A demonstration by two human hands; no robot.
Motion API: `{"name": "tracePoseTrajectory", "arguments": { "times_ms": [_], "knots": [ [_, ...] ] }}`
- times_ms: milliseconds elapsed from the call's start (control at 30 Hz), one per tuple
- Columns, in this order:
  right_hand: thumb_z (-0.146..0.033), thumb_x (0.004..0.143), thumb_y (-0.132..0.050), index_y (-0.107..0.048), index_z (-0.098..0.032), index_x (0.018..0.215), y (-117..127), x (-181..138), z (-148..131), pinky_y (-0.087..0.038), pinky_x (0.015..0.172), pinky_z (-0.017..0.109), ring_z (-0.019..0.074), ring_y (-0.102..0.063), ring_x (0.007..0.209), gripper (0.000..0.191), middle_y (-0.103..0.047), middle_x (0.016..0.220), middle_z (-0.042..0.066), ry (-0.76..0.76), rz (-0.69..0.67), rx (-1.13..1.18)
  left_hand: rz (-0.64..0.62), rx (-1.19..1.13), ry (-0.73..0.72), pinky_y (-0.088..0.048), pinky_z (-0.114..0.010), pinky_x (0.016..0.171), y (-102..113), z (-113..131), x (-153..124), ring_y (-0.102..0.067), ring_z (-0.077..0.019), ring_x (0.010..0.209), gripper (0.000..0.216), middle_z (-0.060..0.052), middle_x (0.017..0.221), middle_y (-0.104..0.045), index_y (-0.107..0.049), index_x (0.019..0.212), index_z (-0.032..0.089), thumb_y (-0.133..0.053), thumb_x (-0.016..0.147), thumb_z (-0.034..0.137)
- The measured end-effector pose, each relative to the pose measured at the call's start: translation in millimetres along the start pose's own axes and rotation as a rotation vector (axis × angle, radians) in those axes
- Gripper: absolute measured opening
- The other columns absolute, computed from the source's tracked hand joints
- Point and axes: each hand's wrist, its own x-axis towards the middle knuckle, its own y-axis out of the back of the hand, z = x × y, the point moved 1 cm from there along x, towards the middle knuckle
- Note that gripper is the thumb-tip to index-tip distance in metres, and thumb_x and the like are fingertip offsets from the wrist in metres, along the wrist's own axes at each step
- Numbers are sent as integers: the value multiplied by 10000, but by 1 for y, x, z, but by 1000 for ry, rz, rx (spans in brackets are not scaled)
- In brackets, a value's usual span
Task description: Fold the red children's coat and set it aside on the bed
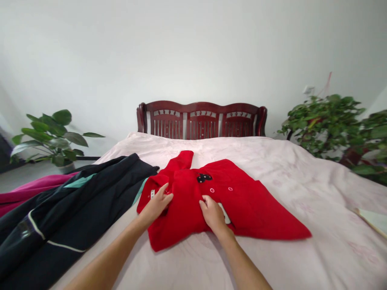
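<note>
At the far left a magenta cloth (39,184) lay partly under a dark garment (93,205) with teal patches and white piping, and a potted plant (57,133) stood beyond them, near the pale wall (193,52). The dark garment reached across the bed sheet (302,266) to the edge of a red garment (184,205), which was spread over the middle of the bed, right in front of the person. The left hand (155,204) rested on its left part, beside a small white label (152,194), thumb and forefinger slightly parted; whether it gripped the fabric could not be told. Behind, the dark red wooden headboard (203,108) stood against the wall. The right hand (213,213) lay near the garment's middle, fingers curled, thumb close to the forefinger; its hold on the cloth was likewise unclear. Just above it was a black dotted patch (204,177), with two ringed buttons (212,190) further right. Leafy plants (329,125) filled the far right
</note>
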Motion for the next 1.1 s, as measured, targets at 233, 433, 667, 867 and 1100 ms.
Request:
{"name": "tracePoseTrajectory", "arguments": {
  "times_ms": [233,433,667,867,1100],
  "knots": [
    [-370,888,-448,-644,-194,1178,-2,-2,-2,-478,838,335,248,-681,972,392,-738,1025,85,-81,39,184,4,772,-328,-490,-430,909,-2,-31,-80,-637,-289,1011,691,-85,1083,-701,-405,1462,262,-640,816,338],
    [-432,841,-481,-601,-134,1243,-7,0,13,-504,889,347,244,-679,995,515,-701,1161,142,5,206,492,84,587,-476,-510,-302,935,-4,-31,-70,-658,-180,1069,335,-40,1186,-701,-584,1258,262,-403,979,304],
    [-326,887,-461,-644,-239,1233,-2,-5,5,-490,901,372,249,-674,1025,402,-736,1088,72,12,76,146,46,712,-270,-522,-282,894,-13,-24,-65,-687,-187,1034,352,-60,1151,-721,-600,1239,225,-364,978,233],
    [-257,887,-496,-650,-227,1218,6,-10,-10,-499,898,355,240,-659,1037,367,-687,1162,82,75,73,-74,-56,1169,-181,-525,-353,775,-18,-20,-81,-708,-255,862,419,-98,951,-752,-562,1340,230,-388,958,217],
    [-271,927,-482,-505,-172,1411,9,-24,-45,-295,1151,428,268,-343,1409,495,-404,1522,121,499,186,-248,-89,1308,-182,-499,-360,718,-21,-14,-76,-717,-253,739,448,-107,818,-757,-542,1354,217,-299,978,205]
  ]
}}
